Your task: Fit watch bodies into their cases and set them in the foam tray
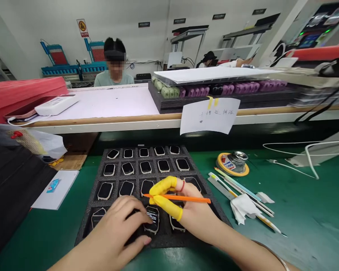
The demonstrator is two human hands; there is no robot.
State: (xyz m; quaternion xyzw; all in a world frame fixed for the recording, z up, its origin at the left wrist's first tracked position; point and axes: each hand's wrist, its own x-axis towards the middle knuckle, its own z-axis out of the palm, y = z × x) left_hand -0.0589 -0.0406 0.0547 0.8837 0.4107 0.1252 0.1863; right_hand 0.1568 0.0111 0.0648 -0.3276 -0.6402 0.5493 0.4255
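Note:
My right hand [186, 203], with yellow finger cots on thumb and finger, pinches a slim orange pen-like stick [192, 198]. The stick's pointed end is to the left, above the foam tray. My left hand [124, 226] is bare, its fingers apart and bent over the tray's front row. Its index finger rests on a watch [151, 218] whose screen is lit with white text; the thumb lies just below. Around both hands, several dark-screened smartwatch bodies [105, 191] sit in the pockets of the black foam tray [86, 210]. My hands hide some pockets.
Right of the tray lie a tape roll [233, 163] with a metal pot on it, a brush [271, 225], sticks and a crumpled tissue [244, 207]. A white pad [55, 190] lies left. The shelf [115, 119] crosses ahead; a person [114, 77] sits beyond.

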